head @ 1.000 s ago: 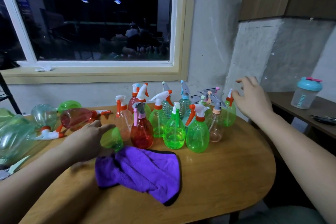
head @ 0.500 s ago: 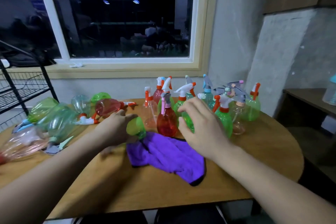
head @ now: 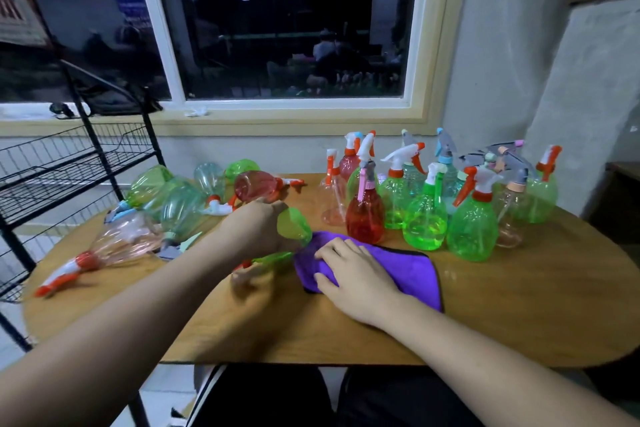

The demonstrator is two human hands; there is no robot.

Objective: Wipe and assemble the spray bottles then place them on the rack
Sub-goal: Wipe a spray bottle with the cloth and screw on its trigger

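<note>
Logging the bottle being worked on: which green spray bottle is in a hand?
The green bottle gripped by the left hand, tipped at the edge of the purple cloth; the other green ones stand or lie untouched.

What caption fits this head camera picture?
Left hand holds a green bottle; right hand grips the purple cloth.
</note>
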